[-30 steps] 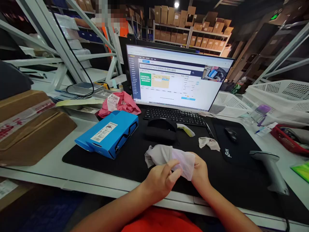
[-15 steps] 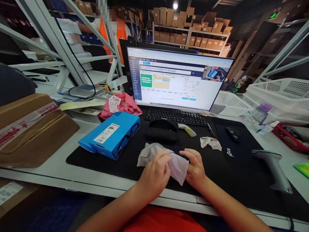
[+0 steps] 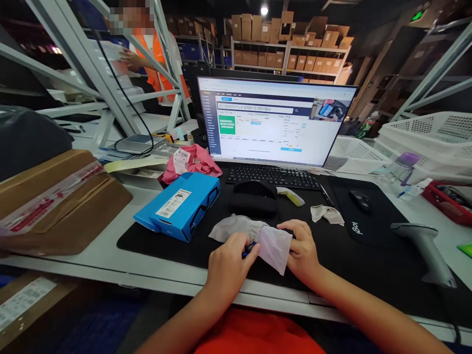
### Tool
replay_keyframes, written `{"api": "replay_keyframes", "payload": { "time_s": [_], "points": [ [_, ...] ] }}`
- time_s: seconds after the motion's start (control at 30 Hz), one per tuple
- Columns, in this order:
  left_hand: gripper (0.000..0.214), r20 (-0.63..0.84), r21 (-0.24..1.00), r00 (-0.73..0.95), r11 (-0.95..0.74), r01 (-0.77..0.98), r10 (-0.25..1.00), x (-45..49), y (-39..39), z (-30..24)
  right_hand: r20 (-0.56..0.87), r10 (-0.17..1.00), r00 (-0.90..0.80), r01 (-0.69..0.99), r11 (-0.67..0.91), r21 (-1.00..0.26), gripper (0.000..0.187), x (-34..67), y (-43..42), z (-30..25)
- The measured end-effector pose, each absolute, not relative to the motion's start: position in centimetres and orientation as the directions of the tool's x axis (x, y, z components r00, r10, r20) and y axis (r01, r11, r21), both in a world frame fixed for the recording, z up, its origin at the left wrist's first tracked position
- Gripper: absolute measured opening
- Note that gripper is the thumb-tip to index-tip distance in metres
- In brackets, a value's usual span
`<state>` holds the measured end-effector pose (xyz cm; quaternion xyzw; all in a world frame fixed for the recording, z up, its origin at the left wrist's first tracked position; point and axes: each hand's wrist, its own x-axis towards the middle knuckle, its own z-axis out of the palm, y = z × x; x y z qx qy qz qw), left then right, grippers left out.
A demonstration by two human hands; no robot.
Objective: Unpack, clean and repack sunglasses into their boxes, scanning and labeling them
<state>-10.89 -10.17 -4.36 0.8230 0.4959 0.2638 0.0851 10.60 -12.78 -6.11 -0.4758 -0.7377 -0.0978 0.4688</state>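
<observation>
Both my hands work a pale grey cloth pouch on the black desk mat. My left hand pinches the pouch's near edge, with a small dark blue thing just showing at its fingertips. My right hand grips the pouch's right end, where a whitish sheet pokes out. A black glasses case lies just beyond the pouch. A blue carton with a white label lies to the left on the mat.
Behind stand a keyboard and a lit monitor. A small grey cloth, a mouse and a barcode scanner lie to the right. A brown box and a pink bag lie left. A person in an orange vest stands at the racks.
My hands with the pouch have come down from a raised hold onto the mat. The left hand now pinches its edge. The person behind moved to the left.
</observation>
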Motion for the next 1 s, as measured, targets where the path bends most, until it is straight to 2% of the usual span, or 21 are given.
{"api": "replay_keyframes", "payload": {
  "time_s": [0.07,0.13,0.2,0.3,0.43,0.6,0.67,0.77,0.9,1.0],
  "points": [
    [0.022,0.271,0.354,0.379,-0.458,0.816,0.885,-10.8,-10.4,-4.2,0.788,0.603,-0.127,0.807,0.525,-0.272,0.008,10.3,-12.8,-6.2],
    [0.016,0.219,0.328,0.347,-0.404,0.854,0.912,-10.7,-10.5,-4.0,0.790,0.598,-0.132,0.815,0.519,-0.257,0.008,10.3,-12.8,-6.2],
    [0.021,0.184,0.305,0.309,-0.353,0.884,0.933,-10.6,-10.6,-3.8,0.790,0.597,-0.139,0.827,0.509,-0.239,0.008,10.4,-12.8,-6.2],
    [0.021,0.158,0.250,0.337,-0.368,0.896,0.928,-10.8,-10.5,-3.8,0.778,0.615,-0.131,0.863,0.457,-0.216,0.009,10.5,-12.9,-6.4],
    [0.026,0.219,0.204,0.436,-0.478,0.854,0.873,-11.0,-10.3,-4.5,0.742,0.658,-0.132,0.918,0.364,-0.159,0.008,10.0,-13.2,-6.5],
    [0.033,0.377,0.271,0.479,-0.589,0.761,0.793,-11.0,-10.5,-5.4,0.697,0.662,-0.276,0.918,0.397,-0.014,0.013,8.9,-13.4,-6.4],
    [0.029,0.436,0.319,0.382,-0.537,0.781,0.815,-11.3,-10.2,-5.2,0.651,0.703,-0.287,0.908,0.416,-0.050,0.015,8.6,-13.3,-6.3],
    [0.021,0.476,0.355,0.263,-0.457,0.816,0.839,-11.9,-9.7,-4.7,0.589,0.778,-0.219,0.890,0.406,-0.205,0.020,8.3,-13.1,-6.3],
    [0.023,0.444,0.320,0.363,-0.523,0.790,0.819,-12.1,-9.8,-5.0,0.566,0.822,-0.066,0.865,0.330,-0.378,0.021,8.1,-12.6,-6.4],
    [0.030,0.469,0.347,0.425,-0.604,0.718,0.774,-11.4,-10.5,-6.0,0.545,0.834,0.086,0.846,0.228,-0.482,0.023,7.6,-12.2,-6.7]
  ]
}}
